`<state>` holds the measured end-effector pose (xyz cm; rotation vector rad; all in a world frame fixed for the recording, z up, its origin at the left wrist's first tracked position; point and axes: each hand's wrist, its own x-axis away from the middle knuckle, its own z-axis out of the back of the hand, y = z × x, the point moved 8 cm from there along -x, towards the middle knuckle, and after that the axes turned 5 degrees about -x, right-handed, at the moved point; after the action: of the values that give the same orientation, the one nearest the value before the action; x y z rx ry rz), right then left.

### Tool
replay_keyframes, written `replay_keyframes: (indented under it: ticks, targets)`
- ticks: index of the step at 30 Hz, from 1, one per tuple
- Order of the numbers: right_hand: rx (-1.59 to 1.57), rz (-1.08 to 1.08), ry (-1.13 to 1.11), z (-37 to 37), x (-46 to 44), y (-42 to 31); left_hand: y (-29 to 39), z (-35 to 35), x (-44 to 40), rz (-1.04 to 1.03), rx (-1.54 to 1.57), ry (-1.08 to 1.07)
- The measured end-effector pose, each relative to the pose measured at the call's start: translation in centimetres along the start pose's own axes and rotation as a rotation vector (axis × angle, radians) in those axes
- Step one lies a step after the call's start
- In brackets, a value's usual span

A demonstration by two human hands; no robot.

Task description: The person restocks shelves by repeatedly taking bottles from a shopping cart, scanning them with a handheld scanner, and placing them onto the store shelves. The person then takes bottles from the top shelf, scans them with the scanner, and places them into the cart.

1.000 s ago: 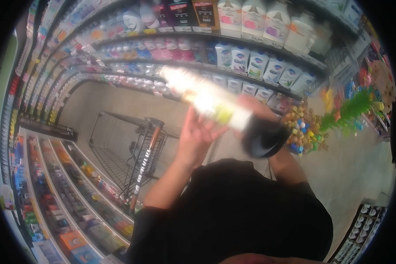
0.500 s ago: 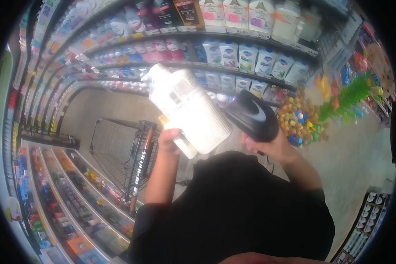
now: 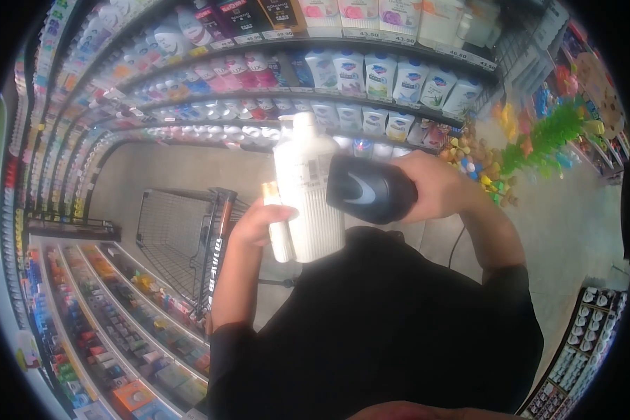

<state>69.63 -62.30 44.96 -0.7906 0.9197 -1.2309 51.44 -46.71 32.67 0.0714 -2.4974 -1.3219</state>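
My left hand (image 3: 259,218) is closed around a large white ribbed bottle (image 3: 316,224), upright in front of my chest, with a smaller white bottle (image 3: 281,234) against its left side. A label with a dark code patch shows on the big bottle's upper part. My right hand (image 3: 430,185) is wrapped round a black device (image 3: 371,190) with a pale curved mark, its wide end pointing left, close to the label; whether it touches the bottle I cannot tell. A thin dark cable (image 3: 456,245) hangs below my right hand.
A wire shopping cart (image 3: 175,231) stands at the left. Shelves of bottles (image 3: 381,77) curve across the back, and a low display of small packages (image 3: 112,315) fills the lower left. Right of my hands are colourful toys (image 3: 493,175) and green foliage (image 3: 549,140).
The white bottles have turned from tilted to upright. After the black device swung away from them, it has come back to the left beside the label, its wide end now facing left.
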Motion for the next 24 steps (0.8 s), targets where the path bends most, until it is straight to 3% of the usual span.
replay_keyframes:
  ticks: [17,24]
  targets:
    - [-0.057,-0.137,-0.024,-0.5,-0.5,1.5,0.3,-0.8,0.7,-0.005,-0.045,-0.012]
    - [-0.071,-0.150,-0.044,-2.2,-1.0,1.7,-0.7,2.7,0.6,0.059,-0.028,0.057]
